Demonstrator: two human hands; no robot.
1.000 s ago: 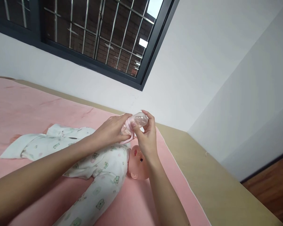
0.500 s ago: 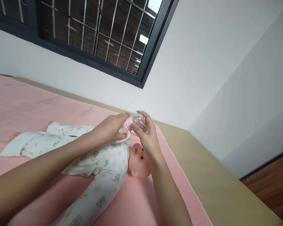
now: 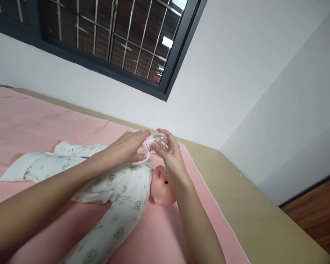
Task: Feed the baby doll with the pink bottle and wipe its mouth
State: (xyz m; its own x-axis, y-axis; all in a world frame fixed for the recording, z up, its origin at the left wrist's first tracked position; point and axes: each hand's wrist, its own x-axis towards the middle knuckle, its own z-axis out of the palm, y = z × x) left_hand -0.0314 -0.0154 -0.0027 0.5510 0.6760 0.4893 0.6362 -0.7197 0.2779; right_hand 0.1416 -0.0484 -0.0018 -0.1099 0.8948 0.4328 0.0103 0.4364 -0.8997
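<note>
A baby bottle (image 3: 147, 146) with a pink collar, a pink curved handle and a clear domed cap (image 3: 161, 138) is held sideways above the doll's chest. My left hand (image 3: 132, 146) is wrapped round the bottle's body, which it mostly hides. At the other end, my right hand (image 3: 169, 148) grips the clear cap between thumb and fingers. Below lies a baby doll (image 3: 162, 187) on its back, dressed in a white printed outfit (image 3: 121, 187). My right wrist covers part of the doll's head.
Under the doll a pink sheet (image 3: 154, 234) is spread over a light wooden surface (image 3: 225, 183). Beyond stands a white wall (image 3: 192, 117) with a dark-framed, barred window (image 3: 162, 91). Brown wood panelling (image 3: 316, 209) shows at the lower right.
Both hands and the bottle have shifted very slightly left. The cap appears turned a little between the right fingers. The doll stays put; the view has tilted slightly.
</note>
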